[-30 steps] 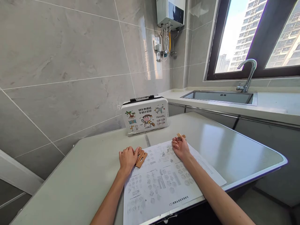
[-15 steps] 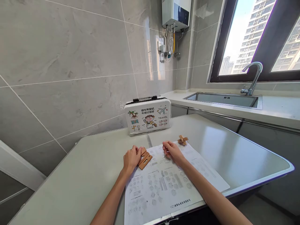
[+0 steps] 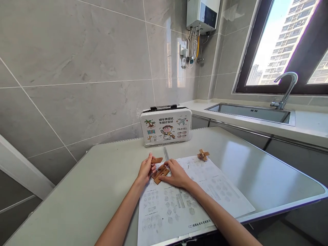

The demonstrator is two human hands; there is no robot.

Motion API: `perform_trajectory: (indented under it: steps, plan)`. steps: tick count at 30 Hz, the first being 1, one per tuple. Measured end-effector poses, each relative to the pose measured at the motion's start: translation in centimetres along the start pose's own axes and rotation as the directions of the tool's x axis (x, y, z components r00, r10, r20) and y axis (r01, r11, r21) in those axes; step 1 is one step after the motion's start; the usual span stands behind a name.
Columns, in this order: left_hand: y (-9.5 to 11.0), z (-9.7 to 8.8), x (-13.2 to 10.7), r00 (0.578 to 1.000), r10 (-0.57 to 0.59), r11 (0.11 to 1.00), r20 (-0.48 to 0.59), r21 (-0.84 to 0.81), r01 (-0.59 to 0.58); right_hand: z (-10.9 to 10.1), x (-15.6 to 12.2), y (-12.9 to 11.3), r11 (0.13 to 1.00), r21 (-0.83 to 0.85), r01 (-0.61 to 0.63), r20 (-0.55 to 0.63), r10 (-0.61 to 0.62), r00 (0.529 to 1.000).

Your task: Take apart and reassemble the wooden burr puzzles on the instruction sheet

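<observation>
My left hand (image 3: 146, 168) is closed on a small flat wooden piece (image 3: 157, 160), lifted above the paper's upper left corner. Just to its right, my right hand (image 3: 176, 173) has its thumb and fingers around flat brown wooden pieces (image 3: 161, 175) with slots cut in them, lying on the printed sheet (image 3: 176, 212). Those pieces lie side by side, and my fingers partly cover them. Farther right, at the sheet's top edge, sits a small crossed wooden assembly (image 3: 203, 155), touched by neither hand.
A white cartoon case (image 3: 166, 126) with a black handle stands at the back of the pale folding table (image 3: 89, 191), near the tiled wall. To the right is a counter with a sink (image 3: 251, 112) and a tap (image 3: 288, 89).
My left hand has lifted one wooden piece off the others. My right hand has moved left and down onto the remaining slotted pieces. The view has shifted slightly.
</observation>
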State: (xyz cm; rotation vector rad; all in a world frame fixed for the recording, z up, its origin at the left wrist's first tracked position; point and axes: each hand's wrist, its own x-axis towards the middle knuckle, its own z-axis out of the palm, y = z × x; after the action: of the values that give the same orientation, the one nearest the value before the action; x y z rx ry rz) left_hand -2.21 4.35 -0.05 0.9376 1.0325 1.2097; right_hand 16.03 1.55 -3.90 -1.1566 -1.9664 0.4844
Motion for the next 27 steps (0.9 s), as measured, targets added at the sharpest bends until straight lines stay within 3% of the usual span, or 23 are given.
perform_trajectory:
  steps: [9, 13, 19, 23, 27]
  plan:
    - [-1.3, -0.3, 0.9, 0.994, 0.073, 0.995, -0.086, 0.077, -0.067, 2.2, -1.0, -1.5, 0.972, -0.234, 0.013, -0.154, -0.051, 0.987]
    - [-1.7, -0.5, 1.3, 0.992, 0.088, 0.992, -0.092, 0.097, -0.079, 2.2, -1.1, -0.6, 0.971, -0.237, 0.007, -0.197, -0.055, 0.979]
    - [-1.6, -0.4, 1.3, 0.994, 0.096, 0.989, -0.061, 0.118, -0.088, 1.7, -1.0, 1.4, 0.970, -0.222, -0.103, -0.284, 0.037, 0.958]
    - [-1.3, -0.1, 0.9, 0.997, 0.078, 0.985, -0.001, 0.155, -0.077, 1.3, -0.8, 1.6, 0.984, -0.114, -0.137, -0.287, 0.099, 0.953]
    - [-1.0, 0.2, 0.5, 0.994, 0.055, 0.973, 0.096, 0.218, -0.075, 0.6, 0.0, 1.6, 0.962, 0.206, -0.179, -0.287, 0.234, 0.929]
